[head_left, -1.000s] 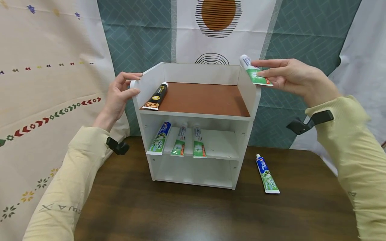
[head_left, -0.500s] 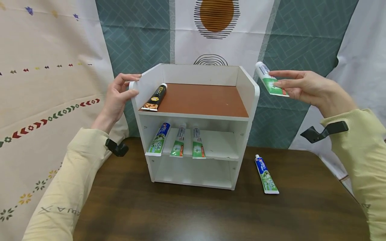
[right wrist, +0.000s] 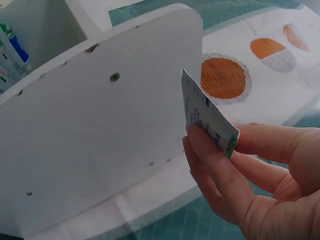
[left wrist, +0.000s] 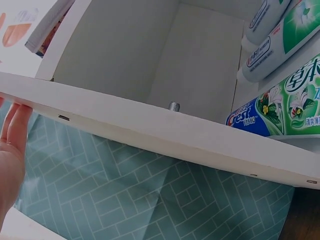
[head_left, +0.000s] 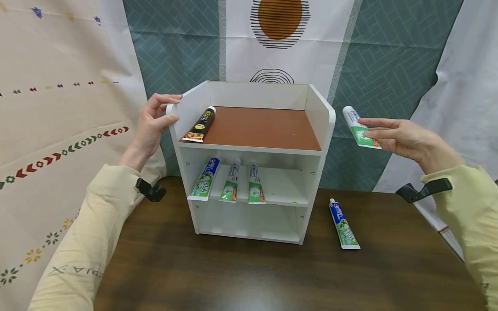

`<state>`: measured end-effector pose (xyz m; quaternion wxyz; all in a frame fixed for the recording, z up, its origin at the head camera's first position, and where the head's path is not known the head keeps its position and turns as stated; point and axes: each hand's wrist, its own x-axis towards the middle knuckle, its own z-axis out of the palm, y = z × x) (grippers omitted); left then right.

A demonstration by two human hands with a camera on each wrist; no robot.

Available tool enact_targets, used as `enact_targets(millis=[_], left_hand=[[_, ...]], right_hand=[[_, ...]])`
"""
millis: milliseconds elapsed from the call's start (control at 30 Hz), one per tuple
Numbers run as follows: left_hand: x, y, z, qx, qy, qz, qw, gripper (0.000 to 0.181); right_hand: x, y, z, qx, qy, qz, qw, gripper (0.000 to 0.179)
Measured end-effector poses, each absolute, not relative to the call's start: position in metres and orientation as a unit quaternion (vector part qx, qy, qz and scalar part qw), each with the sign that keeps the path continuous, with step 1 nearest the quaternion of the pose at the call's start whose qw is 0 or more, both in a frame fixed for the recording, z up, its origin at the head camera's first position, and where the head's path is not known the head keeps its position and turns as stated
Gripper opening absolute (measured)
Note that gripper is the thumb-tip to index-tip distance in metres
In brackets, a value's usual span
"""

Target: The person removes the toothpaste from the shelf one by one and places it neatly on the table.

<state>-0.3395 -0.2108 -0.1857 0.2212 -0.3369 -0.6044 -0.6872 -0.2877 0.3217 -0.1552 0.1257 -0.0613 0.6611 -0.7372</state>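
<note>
Green-and-white tube [head_left: 357, 128] held beside the white shelf unit [head_left: 326, 123]

We pinch it in our right hand [head_left: 413, 140], in the air between the unit's 2 and 3 o'clock. Our left hand [head_left: 151, 122], wide and relaxed, touches the unit's side at 10 o'clock. A blue-and-green tube [head_left: 344, 225] lies on the table [head_left: 249, 276] at 4 o'clock; three tubes [head_left: 232, 180] sit on the middle shelf [head_left: 285, 185].

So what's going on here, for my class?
A person's right hand pinches a white-and-green tube in the air beside a white shelf unit; the left hand touches the unit's left side. A black tube lies on the brown top, three tubes on the middle shelf, and another tube on the table.
</note>
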Motion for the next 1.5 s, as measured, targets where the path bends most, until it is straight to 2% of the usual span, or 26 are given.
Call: enact_targets(millis=[300, 700, 1033, 1133, 1300, 1500], left_hand=[[-0.337, -0.213, -0.185, -0.336, -0.591, -0.701, 0.217, 0.027], [-0.339, -0.209, -0.187, -0.331, -0.598, -0.697, 0.216, 0.026], [-0.339, -0.209, -0.186, -0.331, -0.592, -0.702, 0.217, 0.025], [-0.339, -0.209, -0.186, -0.331, -0.59, -0.703, 0.218, 0.025], [-0.339, -0.209, -0.186, -0.332, -0.589, -0.704, 0.219, 0.025], [-0.34, -0.209, -0.186, -0.333, -0.586, -0.707, 0.214, 0.026]], right_hand=[[-0.295, 0.344, -0.198, -0.085, 0.695, -0.7, 0.141, 0.036], [-0.289, 0.371, -0.278, -0.044, 0.736, -0.658, 0.152, 0.037], [-0.286, 0.388, -0.323, -0.049, 0.754, -0.632, 0.17, 0.037], [-0.285, 0.39, -0.338, -0.056, 0.777, -0.607, 0.157, 0.037], [-0.282, 0.389, -0.369, -0.043, 0.814, -0.564, 0.132, 0.046], [-0.28, 0.391, -0.389, -0.036, 0.822, -0.55, 0.144, 0.053]])
